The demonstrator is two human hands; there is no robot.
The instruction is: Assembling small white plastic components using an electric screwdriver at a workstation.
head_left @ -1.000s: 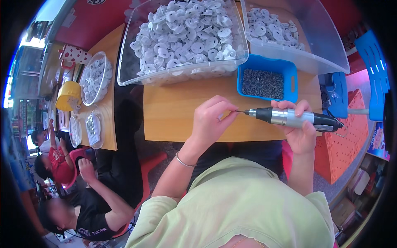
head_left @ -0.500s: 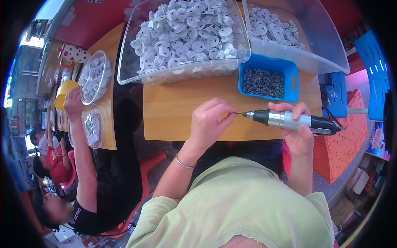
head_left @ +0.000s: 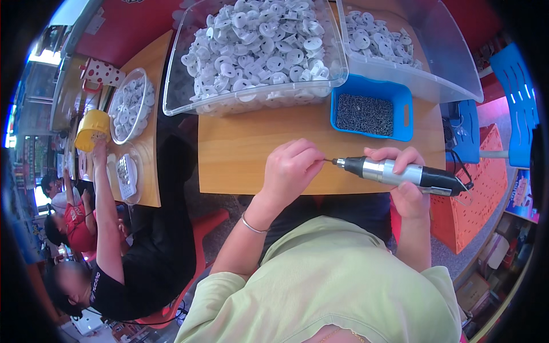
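My right hand (head_left: 407,183) is wrapped around an electric screwdriver (head_left: 380,171) with a silver and black body, held level over the front edge of the table. Its thin bit points left, toward my left hand (head_left: 293,170). The left fingers are pinched together at the tip of the bit; anything small between them is hidden. Behind the screwdriver stands a blue basket (head_left: 410,117) of small dark screws (head_left: 366,113). A clear plastic bin (head_left: 269,91) heaped with white round plastic parts (head_left: 246,48) stands farther back.
Another clear bin (head_left: 440,57) with white parts is at the back right. On the left, a co-worker's hand (head_left: 100,150) is at a yellow container (head_left: 92,128), near a bowl of white parts (head_left: 131,106). An orange crate (head_left: 463,211) stands right of the table (head_left: 240,166).
The screwdriver's rear end has dipped slightly and my right fingers have shifted on it. My left hand stays by the bit. The co-worker's hand and the yellow container have moved.
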